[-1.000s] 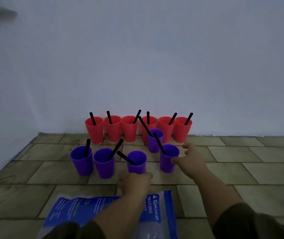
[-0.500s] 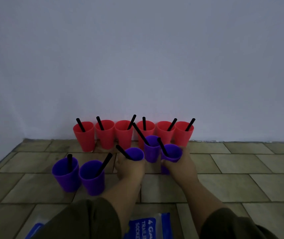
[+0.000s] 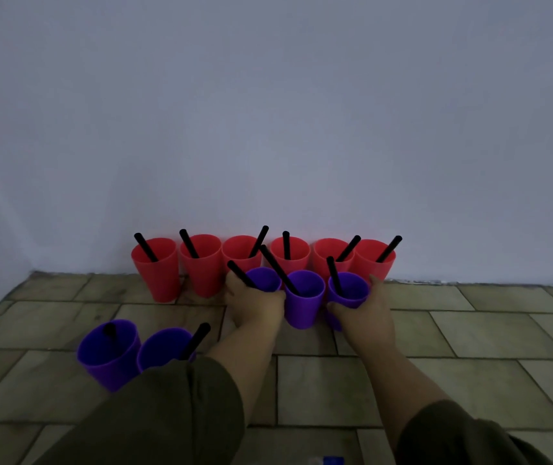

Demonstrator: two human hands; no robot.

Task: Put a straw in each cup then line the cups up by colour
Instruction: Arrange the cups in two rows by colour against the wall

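Observation:
Several red cups (image 3: 204, 263), each with a black straw, stand in a row against the wall. Just in front of them are three purple cups with straws. My left hand (image 3: 255, 305) grips the left purple cup (image 3: 265, 278). My right hand (image 3: 364, 315) grips the right purple cup (image 3: 348, 290). Between my hands the middle purple cup (image 3: 303, 305) stands free with a long straw leaning left. Two more purple cups (image 3: 109, 352) with straws stand nearer me at the left, the second one (image 3: 162, 350) partly hidden by my left sleeve.
The floor is tiled stone (image 3: 469, 333) and meets a plain wall (image 3: 268, 129) behind the red row; a side wall closes the left corner. A sliver of a blue package (image 3: 333, 460) shows at the bottom edge.
Both hands closed on purple cups and carried them forward, close to the red row beside the middle purple cup. The view moved forward, so the blue package has nearly left the frame.

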